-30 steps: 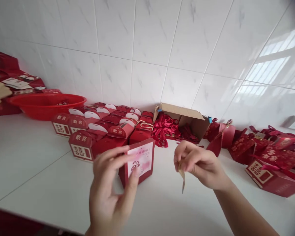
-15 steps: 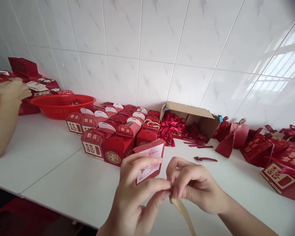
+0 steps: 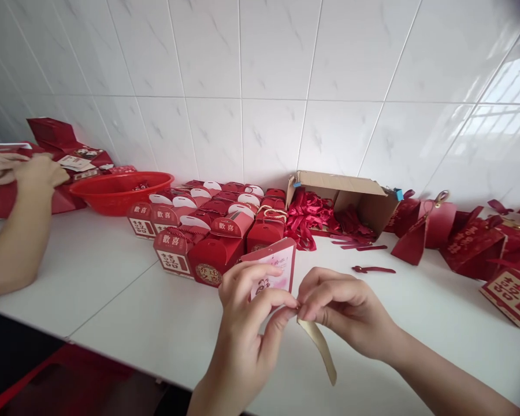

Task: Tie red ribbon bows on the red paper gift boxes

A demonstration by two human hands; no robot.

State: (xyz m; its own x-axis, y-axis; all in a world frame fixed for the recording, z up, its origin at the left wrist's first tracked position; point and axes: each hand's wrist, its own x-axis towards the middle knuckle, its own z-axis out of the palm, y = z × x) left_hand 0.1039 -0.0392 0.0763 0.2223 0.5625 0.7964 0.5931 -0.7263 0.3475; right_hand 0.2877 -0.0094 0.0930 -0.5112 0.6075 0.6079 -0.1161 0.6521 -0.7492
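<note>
My left hand (image 3: 253, 323) and my right hand (image 3: 344, 312) meet fingertip to fingertip above the table. Both are closed in a pinch at one end of a pale gold ribbon (image 3: 323, 349). Its loose end dangles below my right fingers. The exact spot where they grip is hidden by the fingertips. Just behind my left fingers a red-edged pink card (image 3: 283, 263) stands upright, partly covered; whether those fingers touch it, I cannot tell. Close by are rows of red gift boxes (image 3: 216, 251) with handle tops and gold print.
A cardboard box (image 3: 342, 182) against the tiled wall holds red ribbons (image 3: 309, 211). One dark red ribbon strip (image 3: 375, 270) lies on the table (image 3: 125, 306). Red bags (image 3: 472, 248) stand at right. At left are a red basin (image 3: 108, 199) and another person's hands (image 3: 39, 170) at red packaging.
The view has turned slightly left. My hands have risen a little, still pinching together, and the ribbon's loose end now hangs fully in view. The other person's hands show more.
</note>
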